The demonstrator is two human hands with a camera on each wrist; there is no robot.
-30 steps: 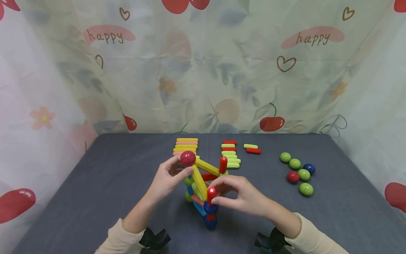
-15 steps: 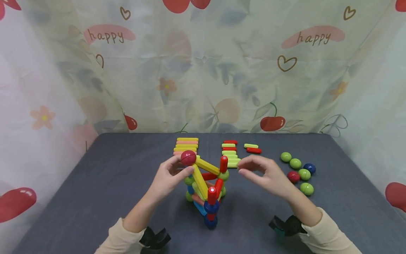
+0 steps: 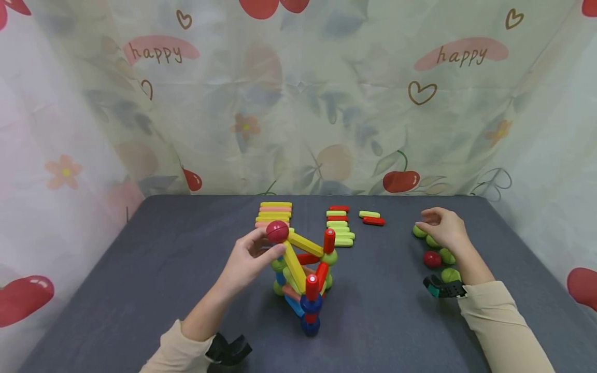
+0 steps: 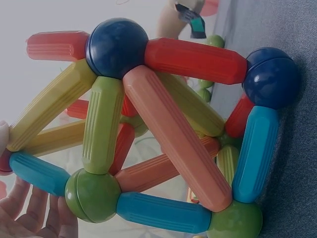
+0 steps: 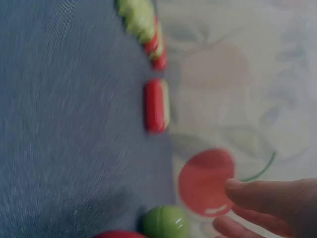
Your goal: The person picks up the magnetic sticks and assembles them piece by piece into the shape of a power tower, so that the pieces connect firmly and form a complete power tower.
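Observation:
In the head view a structure of coloured magnetic rods and balls stands mid-table, with yellow rods [image 3: 294, 267] meeting at a red ball [image 3: 277, 231] on top. My left hand [image 3: 244, 261] holds that red ball between thumb and fingers. The left wrist view shows the frame close up: dark blue balls [image 4: 117, 48], a salmon rod [image 4: 177, 139] and green balls [image 4: 93, 195]. Over at the right, my right hand [image 3: 443, 228] hovers by loose green balls [image 3: 420, 231], fingers loosely bent around nothing. In the right wrist view its fingertips [image 5: 235, 186] are above a green ball [image 5: 166, 222].
Yellow and salmon rods [image 3: 275, 213] lie in a row behind the structure. Short red and lime rods [image 3: 337, 224] form another row, with a red rod [image 3: 373, 221] and a lime rod [image 3: 369, 214] beside it. A loose red ball [image 3: 431, 259] lies among the green ones. A printed curtain hangs behind.
My right hand has let go of the structure's near corner and moved right and away to the loose balls. My left hand stays on the red ball, and the structure stands unchanged.

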